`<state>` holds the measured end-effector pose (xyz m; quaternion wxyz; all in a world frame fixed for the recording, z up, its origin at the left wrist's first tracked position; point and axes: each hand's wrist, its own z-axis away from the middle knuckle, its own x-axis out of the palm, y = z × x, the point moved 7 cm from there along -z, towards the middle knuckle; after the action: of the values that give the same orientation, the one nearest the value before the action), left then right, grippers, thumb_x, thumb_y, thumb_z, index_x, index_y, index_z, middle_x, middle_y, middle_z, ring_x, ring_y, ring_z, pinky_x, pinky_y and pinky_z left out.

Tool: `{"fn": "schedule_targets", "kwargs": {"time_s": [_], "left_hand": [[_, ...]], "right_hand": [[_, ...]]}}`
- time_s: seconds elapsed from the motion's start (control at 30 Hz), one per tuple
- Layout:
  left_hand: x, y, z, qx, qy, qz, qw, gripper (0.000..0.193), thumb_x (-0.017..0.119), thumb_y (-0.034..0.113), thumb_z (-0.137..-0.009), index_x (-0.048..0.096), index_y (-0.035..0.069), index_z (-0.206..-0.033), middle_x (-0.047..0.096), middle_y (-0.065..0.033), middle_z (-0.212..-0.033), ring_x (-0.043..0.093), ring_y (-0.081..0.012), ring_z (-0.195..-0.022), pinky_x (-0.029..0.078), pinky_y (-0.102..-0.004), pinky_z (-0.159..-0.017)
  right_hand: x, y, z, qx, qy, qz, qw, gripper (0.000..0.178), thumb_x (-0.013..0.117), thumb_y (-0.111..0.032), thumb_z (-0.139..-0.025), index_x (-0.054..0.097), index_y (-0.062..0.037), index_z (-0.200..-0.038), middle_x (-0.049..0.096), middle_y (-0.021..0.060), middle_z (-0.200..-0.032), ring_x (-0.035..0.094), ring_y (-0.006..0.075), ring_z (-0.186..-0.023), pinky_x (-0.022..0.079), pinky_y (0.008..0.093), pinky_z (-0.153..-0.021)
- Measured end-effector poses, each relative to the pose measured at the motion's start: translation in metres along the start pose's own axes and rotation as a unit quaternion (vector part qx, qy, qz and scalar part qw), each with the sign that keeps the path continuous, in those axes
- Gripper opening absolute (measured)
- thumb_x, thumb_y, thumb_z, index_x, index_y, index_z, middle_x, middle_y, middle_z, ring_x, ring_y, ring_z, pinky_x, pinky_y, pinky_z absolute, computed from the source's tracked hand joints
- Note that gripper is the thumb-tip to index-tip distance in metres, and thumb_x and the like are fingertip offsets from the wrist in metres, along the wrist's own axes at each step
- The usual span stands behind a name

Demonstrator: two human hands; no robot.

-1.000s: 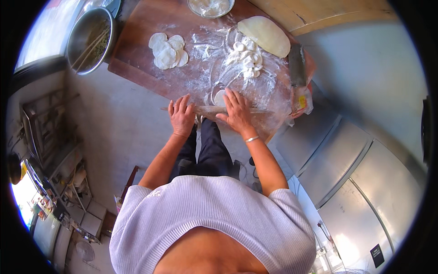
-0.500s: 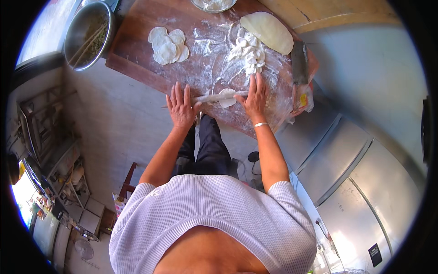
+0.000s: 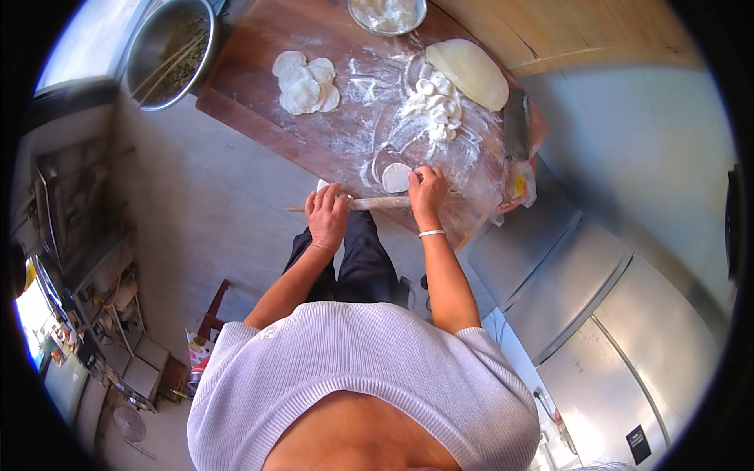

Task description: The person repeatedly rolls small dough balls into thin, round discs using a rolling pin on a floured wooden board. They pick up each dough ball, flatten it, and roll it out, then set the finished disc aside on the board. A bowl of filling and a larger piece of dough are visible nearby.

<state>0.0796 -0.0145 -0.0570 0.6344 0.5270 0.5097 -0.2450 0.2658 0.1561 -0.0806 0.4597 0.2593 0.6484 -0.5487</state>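
Observation:
My left hand point(image 3: 327, 216) is closed over a slim wooden rolling pin point(image 3: 381, 202) at the near edge of a floury wooden board point(image 3: 251, 55). At the right edge of a small round dough wrapper point(image 3: 396, 178), my right hand point(image 3: 428, 196) pinches it with curled fingers. The pin lies just on the near side of that wrapper. Farther off, several flat wrappers point(image 3: 305, 88) overlap in a pile on the left. Small floured dough pieces point(image 3: 441, 110) sit in a heap to the right, beside a large smooth slab of dough point(image 3: 468, 73).
A metal basin point(image 3: 209, 59) with green filling and chopsticks stands at the far left. At the board's far edge is a glass bowl point(image 3: 387, 14) of flour. A dark flat blade point(image 3: 516, 125) and a plastic bag point(image 3: 522, 182) lie along the right edge.
The rolling pin has come off the wrapper toward me. My left hand has gone from flat to curled around it. My right hand has left the pin and taken the wrapper's edge.

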Motion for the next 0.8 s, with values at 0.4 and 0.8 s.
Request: {"fn": "schedule_targets", "kwargs": {"time_s": [0.4, 0.8], "left_hand": [[-0.011, -0.009, 0.012, -0.032, -0.027, 0.042, 0.998, 0.024, 0.069, 0.009, -0.077, 0.064, 0.013, -0.1, 0.064, -0.002, -0.124, 0.06, -0.0219, -0.117, 0.036, -0.0482, -0.108], [-0.025, -0.021, -0.003, -0.03, 0.006, 0.022, 0.999, 0.019, 0.068, 0.015, -0.079, 0.064, 0.013, -0.097, 0.065, -0.0013, -0.123, 0.061, -0.0215, -0.115, 0.037, -0.0463, -0.108]], "right_hand": [[0.014, -0.07, -0.045, -0.005, -0.059, -0.289, 0.956, 0.015, 0.07, 0.003, -0.084, 0.064, -0.0013, -0.097, 0.072, 0.0127, -0.086, 0.073, 0.0232, -0.082, 0.057, 0.0342, -0.073], [0.002, -0.068, -0.158, -0.117, 0.02, 0.165, 0.979, 0.022, 0.076, -0.009, -0.078, 0.07, -0.0069, -0.1, 0.062, 0.011, -0.104, 0.06, 0.0326, -0.103, 0.053, 0.0433, -0.083]]}}
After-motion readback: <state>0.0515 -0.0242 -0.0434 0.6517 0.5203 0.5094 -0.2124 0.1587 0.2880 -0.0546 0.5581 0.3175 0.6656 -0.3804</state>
